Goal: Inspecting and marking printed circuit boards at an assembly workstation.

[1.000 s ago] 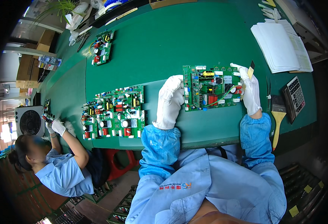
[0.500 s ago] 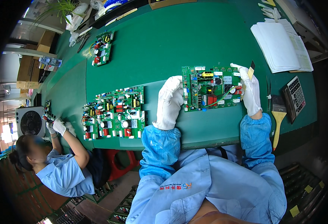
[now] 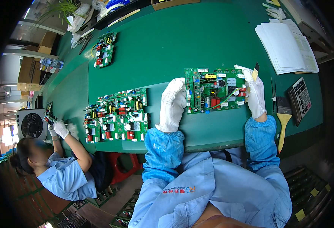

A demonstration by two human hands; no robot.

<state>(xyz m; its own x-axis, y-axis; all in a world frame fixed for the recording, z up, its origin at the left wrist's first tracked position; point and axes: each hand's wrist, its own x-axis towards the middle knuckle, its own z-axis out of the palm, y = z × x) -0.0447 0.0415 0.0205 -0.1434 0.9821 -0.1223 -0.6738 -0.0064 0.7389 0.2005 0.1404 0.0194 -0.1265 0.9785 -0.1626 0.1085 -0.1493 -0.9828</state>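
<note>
head view: a person in a blue coat and white gloves works at a green table (image 3: 155, 49), forearms coming up from the lower edge.
left hand: the left hand (image 3: 172, 104) lies on the table with its fingers curled against the left short edge of a green circuit board (image 3: 214, 90), touching it; thumb hidden, so whether it grips or only steadies cannot be told.
right hand: the right hand (image 3: 255, 93) is closed on the board's right edge, and its fingertips also pinch a small yellow tag (image 3: 255, 72) that stands up above the board's top right corner.
board position: flat on the table between the two hands, just ahead of the person's chest, long side running left to right.
board look: crowded with parts, among them a yellow block near the top, red blocks low in the middle, dark squares and a pale wire curving across.
edges: the table's near edge runs just under both wrists.
open room: bare green surface above the board and to its left.
right side: a brush (image 3: 283, 121) with a yellow handle and a calculator (image 3: 300, 99) lie near the right hand; a stack of papers (image 3: 285, 45) sits farther back.
left side: a cluster of circuit boards (image 3: 115, 114) lies well apart from the left hand, and another lone board (image 3: 105, 54) farther back.
co-worker: another person's gloved hand (image 3: 60, 128) works at the table's left end, beside a small fan (image 3: 31, 124).
</note>
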